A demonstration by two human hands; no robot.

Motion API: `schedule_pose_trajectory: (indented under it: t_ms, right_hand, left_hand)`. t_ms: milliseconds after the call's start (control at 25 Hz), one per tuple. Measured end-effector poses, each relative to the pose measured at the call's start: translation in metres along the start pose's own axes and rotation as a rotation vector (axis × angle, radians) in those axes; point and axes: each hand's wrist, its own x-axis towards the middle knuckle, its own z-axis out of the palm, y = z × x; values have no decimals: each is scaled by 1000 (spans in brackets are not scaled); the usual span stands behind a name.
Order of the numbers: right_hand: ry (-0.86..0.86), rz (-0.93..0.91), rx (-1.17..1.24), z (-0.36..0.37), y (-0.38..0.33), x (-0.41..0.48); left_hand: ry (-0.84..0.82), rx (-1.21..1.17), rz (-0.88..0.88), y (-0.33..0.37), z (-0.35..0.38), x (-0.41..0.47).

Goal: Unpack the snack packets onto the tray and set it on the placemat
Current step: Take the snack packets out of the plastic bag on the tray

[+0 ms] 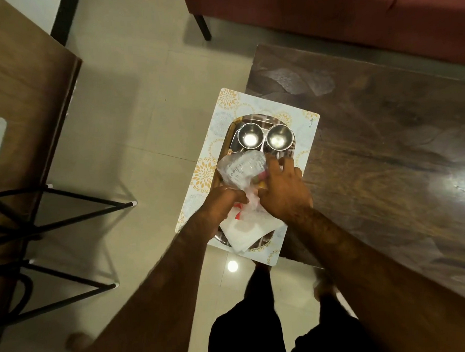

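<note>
At centre frame, a left hand (pixel 222 203) and right hand (pixel 282 189) both pinch a clear plastic bag (pixel 242 169) of snack packets over the steel tray (pixel 230 138), whose placemat (pixel 309 133) overhangs the table (pixel 386 125) edge and could tip if pressed.

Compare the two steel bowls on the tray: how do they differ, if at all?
The left round steel bowl sits nearer the gold-rimmed steel tray's left edge and clear of both hands; the right round steel bowl sits closer to the right hand, whose fingers reach just below it. Both appear the same size, upright, empty, side by side, each reflecting a bright light.
</note>
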Motion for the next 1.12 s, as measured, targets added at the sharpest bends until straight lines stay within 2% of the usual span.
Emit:
schedule_pose_trajectory:
  t_ms: [160, 320, 440, 600, 800, 960, 1040, 1120]
  right_hand:
    - [13, 30, 14, -6, 1, 1]
    - [24, 20, 62, -21, 5, -4]
    - [116, -47, 171, -35, 7, -25]
    - [161, -159, 269, -52, 1, -63]
    - [123, -201, 210, -66, -9, -86]
    - [190, -80, 326, -83, -12, -81]
    - [233, -13, 348, -92, -8, -76]
    - [274, 54, 364, -99, -3, -72]
  left_hand:
    - [-77, -187, 66, 2, 0, -3]
    - [36, -80, 144, 5, 3, -7]
    - [113, -146, 179, 15, 5, -17]
    - [129, -257, 206, 29, 6, -35]
    - [176, -123, 335, 44, 3, -63]
    - [235, -42, 451, 55, -3, -80]
    - [179, -10, 492, 58, -14, -93]
    - [174, 229, 566, 56, -27, -102]
